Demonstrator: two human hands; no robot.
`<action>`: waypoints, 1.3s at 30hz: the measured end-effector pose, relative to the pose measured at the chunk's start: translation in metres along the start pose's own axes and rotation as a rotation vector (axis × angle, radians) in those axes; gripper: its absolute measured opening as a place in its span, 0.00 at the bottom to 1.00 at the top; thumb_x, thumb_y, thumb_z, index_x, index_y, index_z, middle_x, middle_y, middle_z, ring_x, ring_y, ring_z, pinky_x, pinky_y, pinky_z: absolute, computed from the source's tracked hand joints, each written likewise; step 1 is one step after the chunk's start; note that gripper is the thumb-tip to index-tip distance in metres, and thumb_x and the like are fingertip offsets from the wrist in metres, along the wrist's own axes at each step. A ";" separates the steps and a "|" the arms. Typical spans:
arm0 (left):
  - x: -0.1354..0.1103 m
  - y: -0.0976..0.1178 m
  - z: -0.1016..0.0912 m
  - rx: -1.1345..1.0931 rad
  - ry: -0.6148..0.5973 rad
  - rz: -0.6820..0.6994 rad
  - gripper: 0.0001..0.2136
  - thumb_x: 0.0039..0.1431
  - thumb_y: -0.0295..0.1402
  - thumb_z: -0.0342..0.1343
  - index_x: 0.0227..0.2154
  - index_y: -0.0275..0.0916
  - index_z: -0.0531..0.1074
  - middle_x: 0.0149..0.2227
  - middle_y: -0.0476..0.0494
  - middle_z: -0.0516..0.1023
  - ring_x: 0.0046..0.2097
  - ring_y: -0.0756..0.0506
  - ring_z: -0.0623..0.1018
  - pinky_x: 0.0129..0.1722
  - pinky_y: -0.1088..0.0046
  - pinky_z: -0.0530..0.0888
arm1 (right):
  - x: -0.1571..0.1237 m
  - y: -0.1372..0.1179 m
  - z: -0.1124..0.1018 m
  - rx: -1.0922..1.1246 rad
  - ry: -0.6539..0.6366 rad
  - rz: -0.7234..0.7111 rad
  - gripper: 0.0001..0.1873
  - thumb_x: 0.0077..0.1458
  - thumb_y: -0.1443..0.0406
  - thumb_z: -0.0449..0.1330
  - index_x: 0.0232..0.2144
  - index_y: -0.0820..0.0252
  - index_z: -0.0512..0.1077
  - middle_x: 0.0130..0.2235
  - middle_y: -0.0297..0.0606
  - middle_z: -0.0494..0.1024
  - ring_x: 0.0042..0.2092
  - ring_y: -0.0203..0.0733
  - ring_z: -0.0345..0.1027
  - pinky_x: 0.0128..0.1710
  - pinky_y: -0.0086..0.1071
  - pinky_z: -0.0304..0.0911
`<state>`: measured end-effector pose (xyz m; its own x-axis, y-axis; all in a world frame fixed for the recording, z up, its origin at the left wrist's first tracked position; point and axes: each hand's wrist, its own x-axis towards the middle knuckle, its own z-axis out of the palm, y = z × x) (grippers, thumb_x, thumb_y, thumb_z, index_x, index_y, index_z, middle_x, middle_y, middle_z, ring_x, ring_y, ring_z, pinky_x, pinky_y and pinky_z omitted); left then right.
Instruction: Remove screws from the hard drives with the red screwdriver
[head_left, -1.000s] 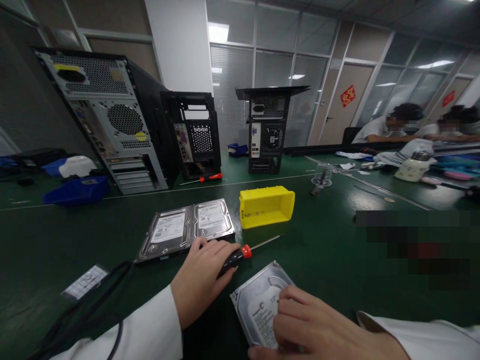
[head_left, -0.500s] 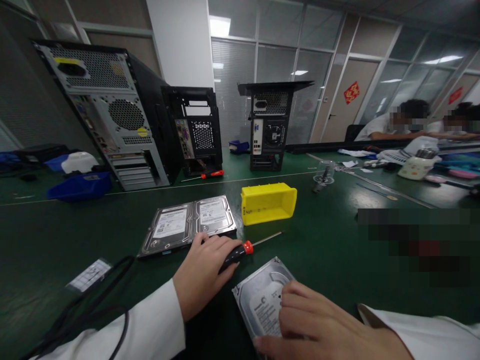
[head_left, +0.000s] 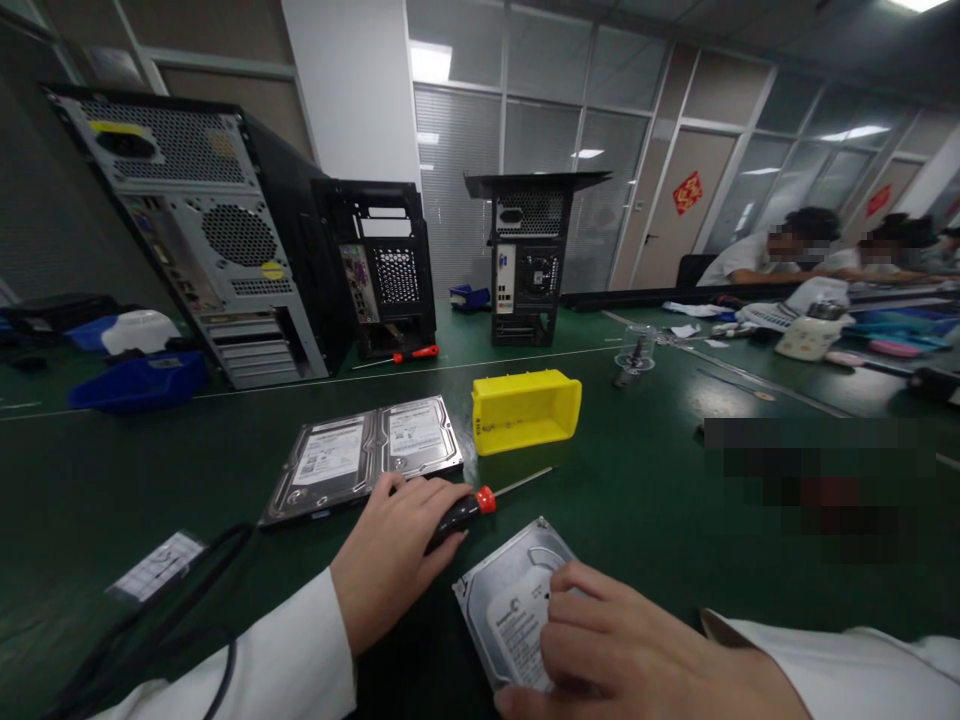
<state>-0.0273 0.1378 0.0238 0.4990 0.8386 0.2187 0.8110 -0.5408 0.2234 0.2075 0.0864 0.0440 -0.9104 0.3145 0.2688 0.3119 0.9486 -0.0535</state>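
Note:
My left hand (head_left: 397,560) is closed around the black handle of a screwdriver (head_left: 486,500) with a red collar. Its metal shaft points away to the right, low over the green table. My right hand (head_left: 615,640) has its fingers curled over the right side of a silver hard drive (head_left: 499,605), thumb at the near edge. The drive's label faces up and is partly covered by the fingers. Just beyond my left hand, two more hard drives lie side by side, a left one (head_left: 334,455) and a right one (head_left: 416,430).
A yellow bin (head_left: 526,412) lies beyond the screwdriver. Three computer cases, a large one (head_left: 292,230), an open-framed one (head_left: 424,270) and a smaller one (head_left: 525,260), stand behind. A black cable (head_left: 172,600) runs by my left sleeve. People sit at far right.
The whole view has shifted slightly, so things appear a little further left. Both hands keep the same holds on the screwdriver and the hard drive.

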 end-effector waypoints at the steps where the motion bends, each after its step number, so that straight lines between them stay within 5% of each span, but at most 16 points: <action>1: 0.000 0.000 0.000 0.005 -0.002 -0.002 0.16 0.59 0.29 0.53 0.50 0.46 0.66 0.49 0.47 0.74 0.48 0.42 0.72 0.48 0.59 0.59 | 0.001 0.000 0.000 -0.006 0.009 -0.009 0.14 0.64 0.66 0.46 0.47 0.56 0.68 0.29 0.32 0.69 0.33 0.37 0.59 0.43 0.33 0.52; 7: 0.001 0.001 -0.002 0.037 -0.021 -0.023 0.12 0.59 0.30 0.54 0.45 0.43 0.69 0.45 0.46 0.74 0.45 0.42 0.72 0.45 0.61 0.63 | 0.000 0.003 0.006 0.049 -0.017 0.017 0.13 0.61 0.63 0.51 0.47 0.55 0.68 0.31 0.32 0.69 0.33 0.36 0.58 0.39 0.33 0.52; 16: 0.002 -0.002 -0.003 0.033 -0.024 -0.011 0.11 0.58 0.30 0.54 0.44 0.42 0.70 0.43 0.45 0.74 0.44 0.42 0.73 0.44 0.61 0.68 | 0.000 0.004 0.007 0.172 -0.024 0.098 0.17 0.64 0.60 0.46 0.48 0.55 0.70 0.33 0.36 0.72 0.37 0.37 0.62 0.47 0.34 0.55; 23: 0.001 -0.001 -0.009 0.055 0.031 0.059 0.12 0.60 0.30 0.52 0.47 0.41 0.67 0.45 0.43 0.72 0.46 0.40 0.72 0.44 0.58 0.72 | 0.000 0.007 0.004 0.187 0.029 0.095 0.14 0.61 0.66 0.51 0.47 0.57 0.70 0.32 0.36 0.71 0.35 0.37 0.62 0.38 0.34 0.59; 26: 0.001 -0.002 -0.016 0.112 0.099 0.142 0.13 0.60 0.28 0.52 0.49 0.40 0.66 0.47 0.42 0.72 0.47 0.39 0.72 0.43 0.57 0.74 | 0.004 0.015 -0.008 0.108 0.213 0.094 0.15 0.60 0.69 0.52 0.49 0.59 0.68 0.35 0.38 0.71 0.36 0.37 0.62 0.36 0.32 0.61; 29: 0.001 0.003 -0.029 0.094 0.213 0.266 0.12 0.61 0.30 0.52 0.48 0.39 0.66 0.45 0.42 0.73 0.46 0.41 0.73 0.42 0.60 0.75 | 0.013 0.027 -0.023 0.046 0.392 0.181 0.20 0.59 0.69 0.53 0.54 0.60 0.63 0.44 0.41 0.70 0.46 0.37 0.62 0.45 0.32 0.63; 33: -0.006 0.024 -0.054 0.028 0.413 0.402 0.12 0.60 0.31 0.55 0.46 0.40 0.66 0.43 0.46 0.75 0.44 0.46 0.75 0.44 0.69 0.73 | 0.030 0.039 -0.035 0.064 0.327 0.259 0.28 0.59 0.64 0.54 0.60 0.62 0.53 0.59 0.43 0.61 0.61 0.39 0.52 0.61 0.36 0.52; 39: -0.015 0.052 -0.076 -0.124 0.637 0.205 0.23 0.56 0.41 0.58 0.54 0.49 0.61 0.48 0.51 0.72 0.46 0.44 0.75 0.45 0.69 0.76 | 0.056 0.040 -0.047 0.450 0.298 0.008 0.29 0.58 0.70 0.56 0.60 0.61 0.52 0.57 0.43 0.66 0.55 0.36 0.63 0.56 0.31 0.61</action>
<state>-0.0155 0.0920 0.1042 0.3305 0.5365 0.7765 0.6591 -0.7201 0.2169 0.1819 0.1397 0.1017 -0.7715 0.3601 0.5245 0.1116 0.8882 -0.4457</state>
